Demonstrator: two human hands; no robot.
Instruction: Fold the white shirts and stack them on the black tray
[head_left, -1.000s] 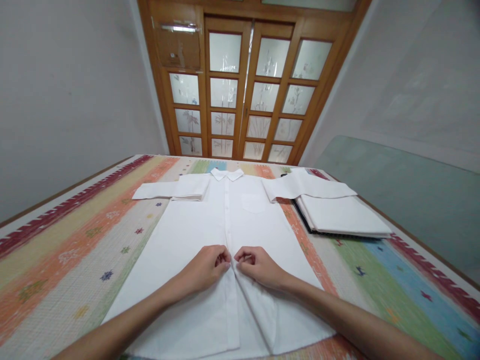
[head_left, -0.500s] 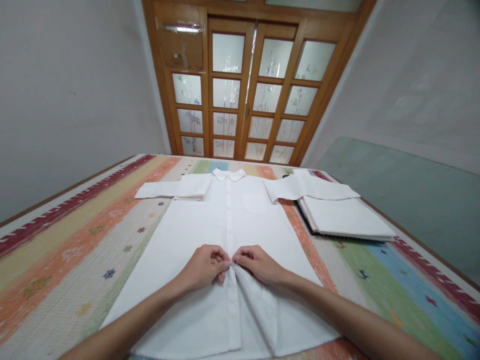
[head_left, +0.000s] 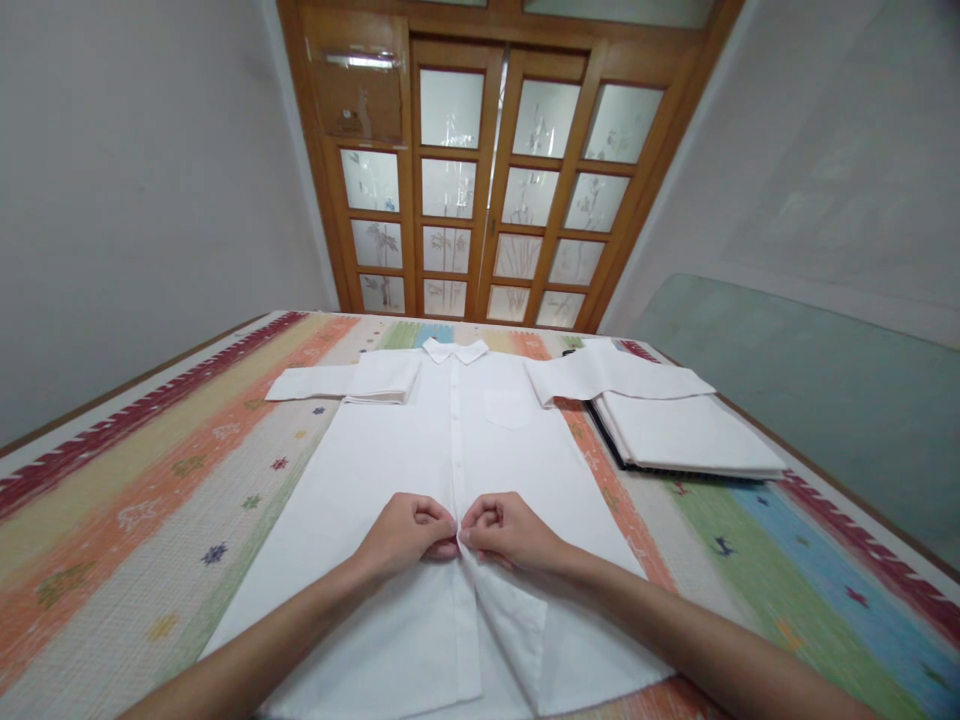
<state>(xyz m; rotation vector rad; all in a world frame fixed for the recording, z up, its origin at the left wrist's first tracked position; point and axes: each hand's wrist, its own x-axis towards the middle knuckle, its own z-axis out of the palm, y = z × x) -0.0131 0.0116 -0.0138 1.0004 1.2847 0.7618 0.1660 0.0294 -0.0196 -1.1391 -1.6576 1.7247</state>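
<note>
At left is a striped cloth (head_left: 142,520), and on it the white shirt (head_left: 397,450) lies spread. The left hand (head_left: 409,532) pinches this shirt in front; the right hand (head_left: 517,535), just beside, pinches it also. Farther right, one sleeve (head_left: 630,378) overlaps a folded white pile (head_left: 694,440).

Honestly, can't read a single word, number or logo anywhere here. Closest thing to a sign is a small pale mark (head_left: 346,114) on the brown panel (head_left: 367,105) at the upper left of the wooden doors (head_left: 481,250), and it's too tiny for me to say if it's print or maybe just a reflection. The designs on the glass panes (head_left: 447,188) look like plants, the patterned cloth (head_left: 127,560) has little stars, and no lettering's legible on the white shirt (head_left: 367,450).
</note>
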